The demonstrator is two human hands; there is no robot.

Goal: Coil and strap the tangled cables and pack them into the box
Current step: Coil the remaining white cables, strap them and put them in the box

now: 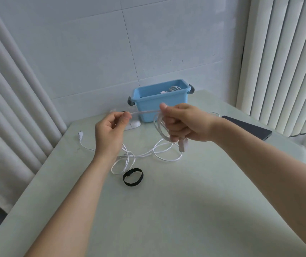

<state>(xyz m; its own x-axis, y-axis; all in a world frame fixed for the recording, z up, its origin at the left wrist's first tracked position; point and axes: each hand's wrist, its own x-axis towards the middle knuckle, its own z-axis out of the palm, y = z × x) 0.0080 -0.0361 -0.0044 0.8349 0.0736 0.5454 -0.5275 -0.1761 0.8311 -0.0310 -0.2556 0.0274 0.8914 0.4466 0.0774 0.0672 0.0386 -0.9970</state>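
My right hand (183, 124) grips a small bundle of white cable loops (160, 129) above the table, a USB plug (182, 145) dangling below the fist. A stretch of the same cable (143, 112) runs left to my left hand (111, 130), which pinches it between thumb and fingers. More white cable (167, 154) lies tangled on the table beneath both hands, one plug end (81, 134) at the left. A black strap ring (133, 177) lies in front of the tangle. The blue box (159, 101) stands at the back, a coiled cable (173, 88) inside.
A pale green table (167, 210) fills the foreground. A dark flat device (248, 127) lies at the right, near the table edge. A small white object (133, 124) sits left of the box. Curtains hang on both sides, a tiled wall behind.
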